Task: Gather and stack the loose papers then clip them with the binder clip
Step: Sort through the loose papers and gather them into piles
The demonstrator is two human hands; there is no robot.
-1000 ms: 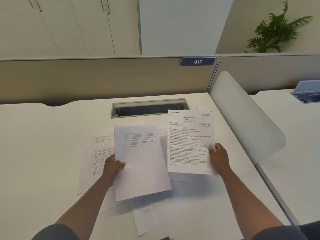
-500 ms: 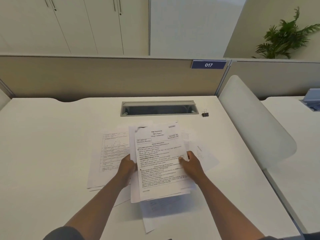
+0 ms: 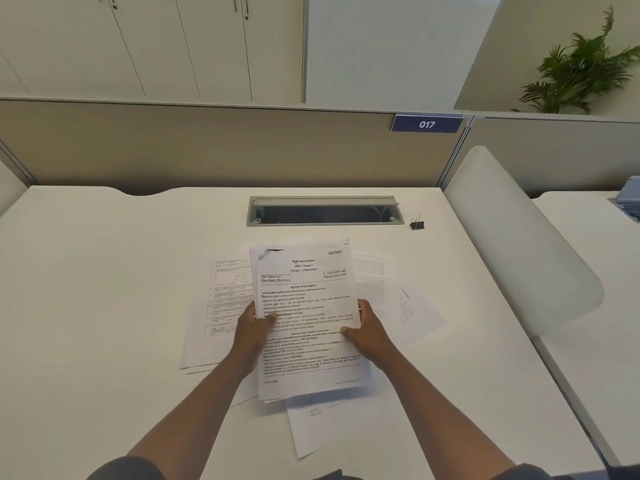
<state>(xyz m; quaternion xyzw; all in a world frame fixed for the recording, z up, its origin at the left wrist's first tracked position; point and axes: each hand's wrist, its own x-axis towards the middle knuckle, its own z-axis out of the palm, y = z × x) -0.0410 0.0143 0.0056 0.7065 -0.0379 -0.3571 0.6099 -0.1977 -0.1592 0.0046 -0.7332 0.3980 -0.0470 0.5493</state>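
Note:
I hold a small stack of printed papers (image 3: 306,306) above the white desk (image 3: 104,289), its top sheet full of dense text. My left hand (image 3: 254,327) grips the stack's left edge and my right hand (image 3: 367,330) grips its right edge. Loose sheets lie flat underneath: one with tables at the left (image 3: 221,306), one with text at the right (image 3: 398,299), and one near the front (image 3: 318,420). A black binder clip (image 3: 416,223) stands alone at the back right of the desk, well away from both hands.
A grey cable tray slot (image 3: 325,211) is set into the desk behind the papers. A beige partition (image 3: 207,147) with a "017" sign closes the back. A white curved divider (image 3: 512,244) borders the right side, with another desk beyond.
The two sheets held apart in each hand have been brought together into one stack at the centre. The view has tilted, and the binder clip has come into sight.

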